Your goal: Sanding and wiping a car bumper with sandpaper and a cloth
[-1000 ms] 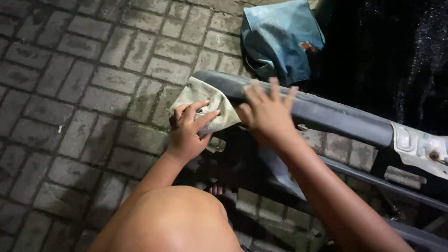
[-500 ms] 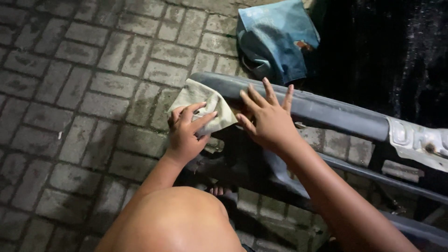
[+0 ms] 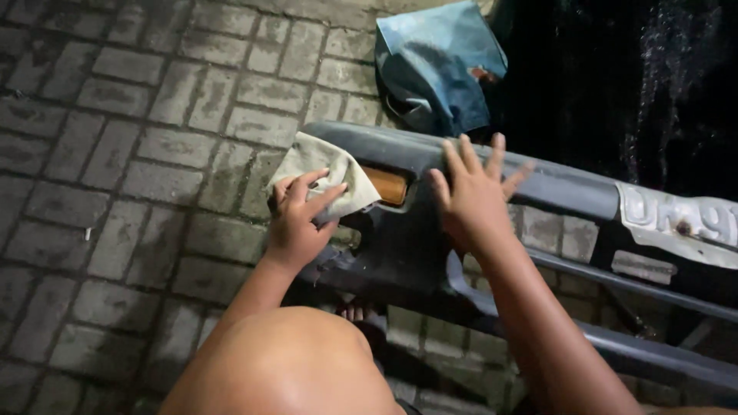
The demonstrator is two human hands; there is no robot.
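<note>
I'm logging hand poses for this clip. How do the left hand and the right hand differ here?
The left hand is curled, pressing a beige cloth to the end of the grey bumper; the right hand holds nothing. The left hand's fingers are bunched together, while the right hand's are spread and flat. The left hand is beside the orange lamp, the right hand past its other side. Both touch the bumper.

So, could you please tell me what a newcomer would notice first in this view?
Most striking is the grey car bumper lying across the brick paving, with an amber lamp near its left end. The left hand presses a beige cloth onto that end, while the right hand lies flat, fingers spread, on the bumper. A blue bag sits behind.
</note>
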